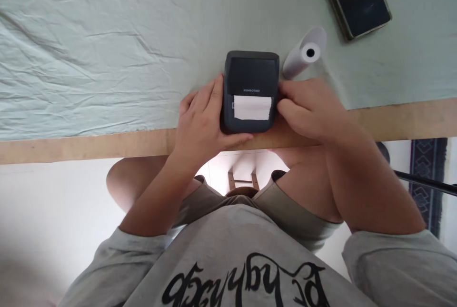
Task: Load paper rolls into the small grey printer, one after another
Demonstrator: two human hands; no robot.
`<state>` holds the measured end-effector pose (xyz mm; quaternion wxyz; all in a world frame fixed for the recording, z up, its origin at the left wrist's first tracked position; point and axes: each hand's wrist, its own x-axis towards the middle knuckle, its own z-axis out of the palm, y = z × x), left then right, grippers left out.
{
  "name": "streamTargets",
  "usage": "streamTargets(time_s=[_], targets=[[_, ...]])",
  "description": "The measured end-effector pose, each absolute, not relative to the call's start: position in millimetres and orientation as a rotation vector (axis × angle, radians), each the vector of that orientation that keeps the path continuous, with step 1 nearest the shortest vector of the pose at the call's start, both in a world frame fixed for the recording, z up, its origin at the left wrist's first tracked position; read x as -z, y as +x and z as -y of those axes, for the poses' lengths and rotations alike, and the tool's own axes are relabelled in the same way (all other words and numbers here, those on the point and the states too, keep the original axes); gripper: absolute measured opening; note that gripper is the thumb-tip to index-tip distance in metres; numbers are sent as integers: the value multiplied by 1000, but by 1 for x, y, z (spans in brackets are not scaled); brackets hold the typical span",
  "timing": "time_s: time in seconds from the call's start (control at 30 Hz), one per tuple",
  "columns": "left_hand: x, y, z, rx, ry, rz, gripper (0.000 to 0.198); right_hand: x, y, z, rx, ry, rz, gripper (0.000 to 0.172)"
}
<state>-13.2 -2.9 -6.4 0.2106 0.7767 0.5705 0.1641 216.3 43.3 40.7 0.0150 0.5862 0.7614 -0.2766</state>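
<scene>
Left hand (200,123) cups the printer (253,74), right hand (309,109) apparently touching it opposite.

We have a wide passage over the cloth-covered tabletop (107,59) at the left and upper centre of the frame. Just right of the dark printer (253,74), the white paper roll (296,62) blocks us; a phone (357,0) obstructs the upper right.
</scene>
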Motion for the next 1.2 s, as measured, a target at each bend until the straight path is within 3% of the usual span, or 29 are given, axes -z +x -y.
streamTargets(time_s=[0.9,1.03,1.2], targets=[[6,-13,-2,-552,2136,-1627,111,-30,213,-44,736,1888,-2424,20],[4,-10,2,-543,2134,-1647,110,-33,215,-42,844,1891,-2429,19],[3,-11,4,-599,2082,-1600,91,-46,212,-33,1011,2238,-2523,12]])
